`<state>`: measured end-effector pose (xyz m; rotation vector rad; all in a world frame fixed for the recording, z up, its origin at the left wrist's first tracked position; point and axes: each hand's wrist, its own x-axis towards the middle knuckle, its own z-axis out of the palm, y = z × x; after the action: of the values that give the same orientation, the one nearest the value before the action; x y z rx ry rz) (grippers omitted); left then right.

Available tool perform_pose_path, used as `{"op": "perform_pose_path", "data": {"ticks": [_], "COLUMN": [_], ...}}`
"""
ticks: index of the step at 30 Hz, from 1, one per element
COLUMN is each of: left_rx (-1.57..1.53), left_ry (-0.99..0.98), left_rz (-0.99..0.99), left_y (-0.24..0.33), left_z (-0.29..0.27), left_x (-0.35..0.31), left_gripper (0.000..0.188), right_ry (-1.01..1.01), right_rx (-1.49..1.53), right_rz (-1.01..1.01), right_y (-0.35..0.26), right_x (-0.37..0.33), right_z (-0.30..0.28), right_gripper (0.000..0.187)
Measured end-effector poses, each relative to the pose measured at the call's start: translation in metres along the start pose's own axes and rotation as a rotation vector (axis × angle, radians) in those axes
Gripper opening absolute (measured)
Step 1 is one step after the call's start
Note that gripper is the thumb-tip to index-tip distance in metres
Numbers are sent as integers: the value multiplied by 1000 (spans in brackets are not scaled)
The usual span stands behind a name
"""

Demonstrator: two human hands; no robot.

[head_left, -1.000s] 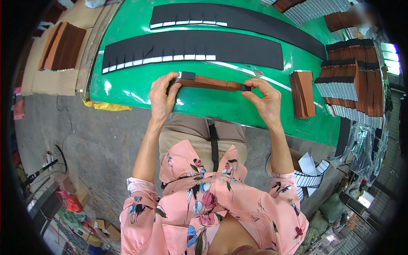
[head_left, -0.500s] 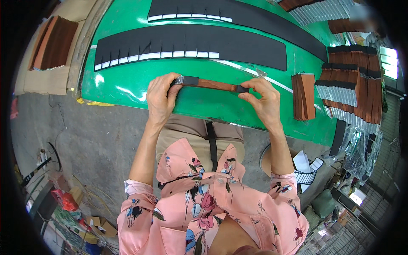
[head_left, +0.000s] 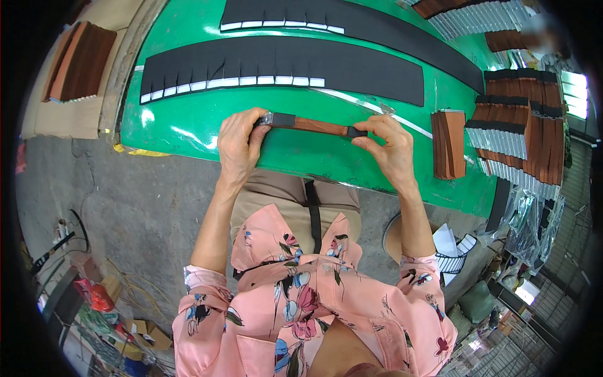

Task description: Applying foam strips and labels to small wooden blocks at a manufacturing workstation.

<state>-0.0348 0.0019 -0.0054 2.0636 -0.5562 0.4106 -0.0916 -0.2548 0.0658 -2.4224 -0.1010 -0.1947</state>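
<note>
A narrow brown wood-grain strip (head_left: 320,127) with a black pad at each end is held level over the near edge of the green table. Its left end, where a shiny clear or silvery bit shows, is pinched in my left hand (head_left: 239,147). My right hand (head_left: 392,147) has thumb and fingers closed on the black pad at the other end. Beyond the strip lies a black foam-like sheet (head_left: 370,72), its near edge cut into small tabs with white showing. A second black sheet (head_left: 389,31) of the same sort lies behind it.
A short pile of brown strips (head_left: 448,144) stands right of my right hand. Larger stacks of black-ended strips (head_left: 540,125) fill the table's right side. More brown pieces (head_left: 85,63) rest on a cardboard-coloured surface at left. Clear plastic (head_left: 527,217) hangs off the right corner.
Hardly anything differs. Both hands keep their hold on the brown strip in almost the same place.
</note>
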Motion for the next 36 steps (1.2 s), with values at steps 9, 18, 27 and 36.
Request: {"op": "perform_pose_path", "data": {"ticks": [9, 18, 27, 36], "left_rx": [7, 4, 1, 11], "left_ry": [-13, -8, -3, -9], "left_rz": [-16, -13, -15, -4], "left_y": [1, -1, 1, 1], "left_z": [-1, -1, 2, 4], "left_x": [0, -1, -1, -2], "left_gripper": [24, 23, 23, 23], "right_ry": [0, -12, 157, 186], "right_rx": [24, 96, 144, -253], "right_rz": [-2, 77, 98, -241], "right_y": [4, 2, 12, 7], "right_x": [0, -2, -27, -39], "right_z": [1, 4, 6, 26], "right_gripper": [26, 27, 47, 49]}}
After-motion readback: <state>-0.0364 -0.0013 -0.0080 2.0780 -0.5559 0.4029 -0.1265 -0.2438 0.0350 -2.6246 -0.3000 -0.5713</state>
